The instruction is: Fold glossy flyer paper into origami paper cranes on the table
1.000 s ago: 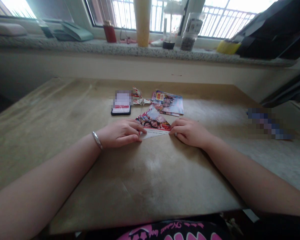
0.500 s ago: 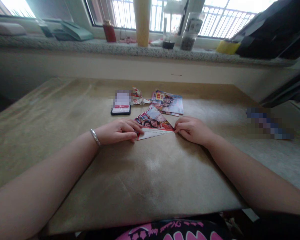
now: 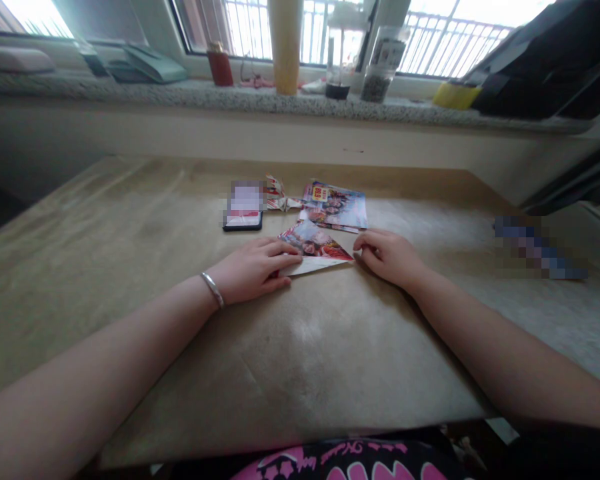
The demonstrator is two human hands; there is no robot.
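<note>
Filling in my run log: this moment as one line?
left hand: on folded paper | right hand: at paper's right tip | behind: phone, flyer

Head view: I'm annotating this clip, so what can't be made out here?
All in the head view:
- Printed folded paper triangle: left corner under the left hand.
- Black phone: screen pixelated.
- Object at the table's right side: pixelated.
- Right hand: fingers curled, grip on triangle's tip unclear.
</note>
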